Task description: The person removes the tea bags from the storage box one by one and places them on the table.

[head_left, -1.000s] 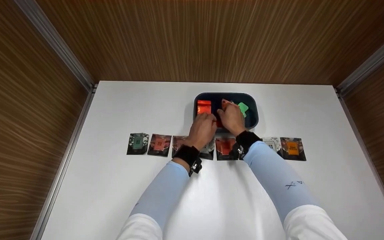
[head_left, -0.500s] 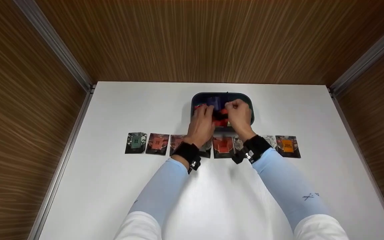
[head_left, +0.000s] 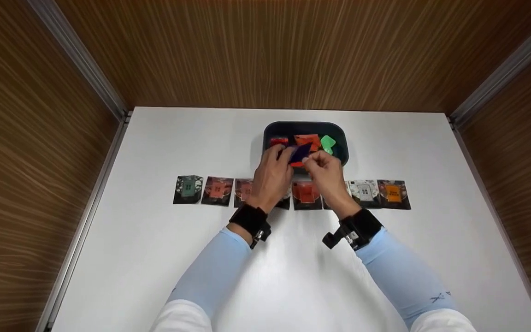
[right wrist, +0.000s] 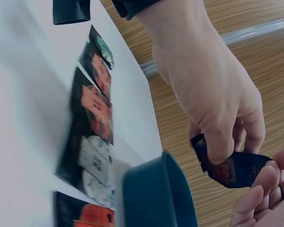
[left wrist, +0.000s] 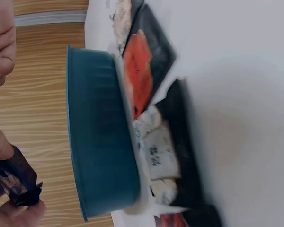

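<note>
Both hands hold a small dark purple packet over the front part of a dark teal tub. My left hand grips the packet's left end from above, as the right wrist view shows with the packet under its thumb and fingers. The right hand pinches the opposite end between its fingertips. Inside the tub lie orange packets, a red packet and light green pieces. The fingers hide part of the tub's contents.
A row of flat dark printed packets lies in front of the tub, from a green-labelled packet at the left to an orange-labelled packet at the right. Both forearms pass over this row. Wood-grain panels enclose the white table.
My right hand has left an orange packet in the tub and drawn slightly toward me. The purple packet, seen inside the tub half a second ago, is now raised between both hands.
</note>
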Demonstrator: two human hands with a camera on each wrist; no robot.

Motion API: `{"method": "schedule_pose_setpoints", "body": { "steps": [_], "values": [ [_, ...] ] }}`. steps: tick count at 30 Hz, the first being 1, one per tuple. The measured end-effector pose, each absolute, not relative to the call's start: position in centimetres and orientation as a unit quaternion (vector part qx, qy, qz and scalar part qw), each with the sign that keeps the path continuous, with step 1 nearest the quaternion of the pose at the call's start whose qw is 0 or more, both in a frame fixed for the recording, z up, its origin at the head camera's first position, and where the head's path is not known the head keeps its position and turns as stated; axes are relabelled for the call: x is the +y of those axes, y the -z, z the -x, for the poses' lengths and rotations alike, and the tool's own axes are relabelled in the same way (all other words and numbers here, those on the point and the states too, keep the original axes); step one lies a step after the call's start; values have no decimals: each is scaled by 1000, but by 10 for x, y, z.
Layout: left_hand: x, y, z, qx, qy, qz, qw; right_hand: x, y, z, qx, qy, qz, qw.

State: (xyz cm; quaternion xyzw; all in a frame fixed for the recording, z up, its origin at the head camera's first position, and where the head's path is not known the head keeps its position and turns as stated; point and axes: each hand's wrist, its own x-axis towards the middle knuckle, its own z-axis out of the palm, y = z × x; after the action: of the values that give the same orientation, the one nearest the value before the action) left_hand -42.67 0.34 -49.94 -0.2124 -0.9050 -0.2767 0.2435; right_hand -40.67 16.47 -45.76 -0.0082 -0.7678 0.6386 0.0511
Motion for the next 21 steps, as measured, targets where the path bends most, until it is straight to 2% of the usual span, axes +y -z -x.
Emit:
{"method": "schedule_pose_setpoints", "body": {
  "steps": [5, 9, 13, 21],
  "values": [
    [-4, 506, 417, -880, 285, 230, 302, 165, 463, 397, -769, -637, -9, 46],
    [-11, 504, 410, -872, 333, 201, 297, 166, 468, 392, -799, -598, -28, 55],
    [-19, 497, 399, -866, 404, 154, 251, 170, 478, 386, -830, -556, -28, 43],
    [-30, 487, 380, -849, 505, 108, 108, 165, 496, 376, -831, -553, -56, -38]
  ]
}}
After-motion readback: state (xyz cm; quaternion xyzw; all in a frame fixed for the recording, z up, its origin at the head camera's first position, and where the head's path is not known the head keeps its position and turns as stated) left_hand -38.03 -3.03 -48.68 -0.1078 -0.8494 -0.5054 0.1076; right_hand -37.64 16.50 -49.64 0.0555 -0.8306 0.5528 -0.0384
